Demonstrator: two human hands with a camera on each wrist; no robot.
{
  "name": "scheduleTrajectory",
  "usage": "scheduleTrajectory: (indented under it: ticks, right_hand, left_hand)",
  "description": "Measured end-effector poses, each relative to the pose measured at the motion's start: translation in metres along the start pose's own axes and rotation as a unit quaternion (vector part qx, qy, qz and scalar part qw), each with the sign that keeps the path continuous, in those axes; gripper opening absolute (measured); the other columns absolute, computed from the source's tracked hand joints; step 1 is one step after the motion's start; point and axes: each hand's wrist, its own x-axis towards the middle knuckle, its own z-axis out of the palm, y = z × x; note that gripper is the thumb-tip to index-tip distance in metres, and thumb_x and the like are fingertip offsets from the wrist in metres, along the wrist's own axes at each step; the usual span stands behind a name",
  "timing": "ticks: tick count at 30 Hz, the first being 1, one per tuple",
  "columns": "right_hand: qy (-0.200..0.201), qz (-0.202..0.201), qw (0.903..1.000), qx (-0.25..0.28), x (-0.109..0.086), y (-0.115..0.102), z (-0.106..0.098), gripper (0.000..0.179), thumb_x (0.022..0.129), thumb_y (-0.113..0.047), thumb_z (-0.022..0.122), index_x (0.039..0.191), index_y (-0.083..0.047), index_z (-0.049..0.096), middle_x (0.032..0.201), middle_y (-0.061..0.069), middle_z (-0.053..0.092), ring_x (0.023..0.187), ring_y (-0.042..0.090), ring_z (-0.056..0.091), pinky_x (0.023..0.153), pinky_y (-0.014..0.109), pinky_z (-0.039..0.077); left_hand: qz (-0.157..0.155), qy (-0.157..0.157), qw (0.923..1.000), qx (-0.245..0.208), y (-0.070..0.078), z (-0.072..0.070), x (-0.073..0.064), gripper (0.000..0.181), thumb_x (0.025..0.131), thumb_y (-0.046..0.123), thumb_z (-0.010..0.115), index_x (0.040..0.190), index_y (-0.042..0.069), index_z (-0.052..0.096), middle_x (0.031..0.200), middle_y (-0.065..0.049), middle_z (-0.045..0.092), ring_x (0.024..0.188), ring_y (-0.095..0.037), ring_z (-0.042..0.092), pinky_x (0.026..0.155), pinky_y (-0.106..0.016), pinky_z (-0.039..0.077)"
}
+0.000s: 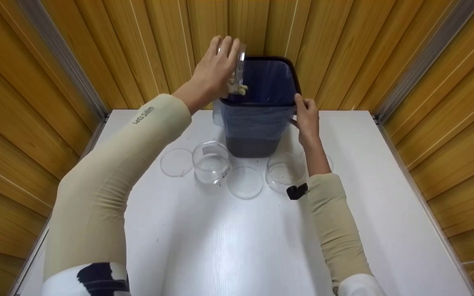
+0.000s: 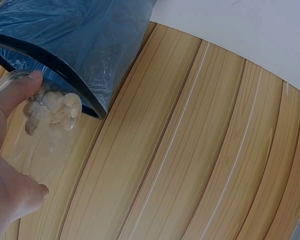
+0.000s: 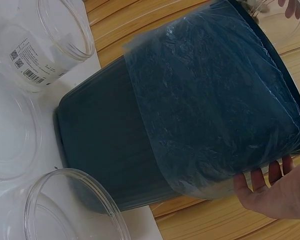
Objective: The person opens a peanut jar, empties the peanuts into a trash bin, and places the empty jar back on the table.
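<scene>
My left hand [image 1: 216, 68] holds a clear plastic jar [image 1: 240, 65] tipped sideways over the left rim of a dark trash bin [image 1: 253, 147]. Pale, lumpy nut-like pieces [image 2: 57, 107] lie inside the jar near its lower end; what they are exactly I cannot tell. In the left wrist view the thumb and fingers go round the jar, with its lower end overlapping the bin's rim. A thin blue bag [image 3: 205, 100] lines the bin and folds down over its outside. At the bin's right side, my right hand [image 1: 308, 117] grips the rim, thumb on top and fingers underneath.
Two clear round jars [image 1: 211, 170] stand on the white table [image 1: 220, 238] in front of the bin; one bears a printed label. Flat clear lids [image 1: 245, 183] lie beside them, one partly behind the right forearm. Wood-look panels [image 1: 154, 49] close in the back and sides.
</scene>
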Motion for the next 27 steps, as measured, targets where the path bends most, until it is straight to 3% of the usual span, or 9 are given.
scheduleTrajectory:
  ticks: [4, 8, 15, 20, 27]
  right_hand:
    - [0.001, 0.003, 1.0000, -0.009, 0.000, 0.000, -0.001, 0.023, 0.106, -0.034, 0.051, 0.101, -0.011, 0.048, 0.095, 0.003, 0.047, 0.090, 0.016, 0.052, 0.097, 0.046, 0.050]
    - [0.003, 0.003, 1.0000, -0.006, -0.001, -0.001, -0.001, 0.024, 0.106, -0.034, 0.051, 0.099, -0.012, 0.048, 0.094, 0.003, 0.047, 0.090, 0.017, 0.052, 0.097, 0.047, 0.050]
    - [0.009, -0.005, 0.9999, -0.004, 0.007, 0.006, 0.000, 0.025, 0.105, -0.037, 0.052, 0.100, -0.012, 0.048, 0.095, 0.003, 0.047, 0.088, 0.015, 0.051, 0.096, 0.047, 0.050]
    - [0.020, -0.021, 0.9996, -0.005, 0.023, 0.027, 0.001, 0.030, 0.104, -0.043, 0.054, 0.102, -0.014, 0.048, 0.096, 0.002, 0.046, 0.088, 0.015, 0.051, 0.094, 0.045, 0.051]
    - [0.016, -0.019, 0.9997, 0.005, 0.023, 0.027, 0.003, 0.029, 0.104, -0.042, 0.054, 0.102, -0.013, 0.048, 0.096, 0.001, 0.046, 0.088, 0.015, 0.051, 0.096, 0.047, 0.050]
  left_hand:
    - [0.007, 0.010, 0.9999, 0.007, 0.001, -0.002, 0.001, 0.115, 0.078, 0.018, 0.085, 0.159, -0.003, 0.007, 0.162, -0.027, 0.017, 0.151, -0.045, 0.013, 0.127, -0.044, 0.006]
    - [0.006, 0.014, 0.9999, 0.007, 0.003, -0.004, 0.002, 0.115, 0.079, 0.017, 0.084, 0.160, -0.001, 0.005, 0.164, -0.026, 0.015, 0.152, -0.045, 0.011, 0.126, -0.043, 0.014]
    - [0.035, 0.017, 0.9967, 0.071, 0.005, -0.002, 0.002, 0.116, 0.082, 0.026, 0.085, 0.160, -0.001, 0.004, 0.163, -0.027, 0.016, 0.151, -0.047, 0.013, 0.125, -0.045, 0.017]
    - [0.064, 0.040, 0.9920, 0.101, 0.002, 0.007, -0.002, 0.104, 0.082, 0.012, 0.079, 0.159, -0.003, 0.011, 0.161, -0.028, 0.021, 0.149, -0.049, 0.018, 0.124, -0.046, 0.021]
    - [0.074, 0.050, 0.9891, 0.117, 0.002, 0.011, -0.001, 0.097, 0.084, 0.001, 0.073, 0.160, -0.002, 0.013, 0.161, -0.026, 0.022, 0.150, -0.047, 0.019, 0.124, -0.046, 0.022]
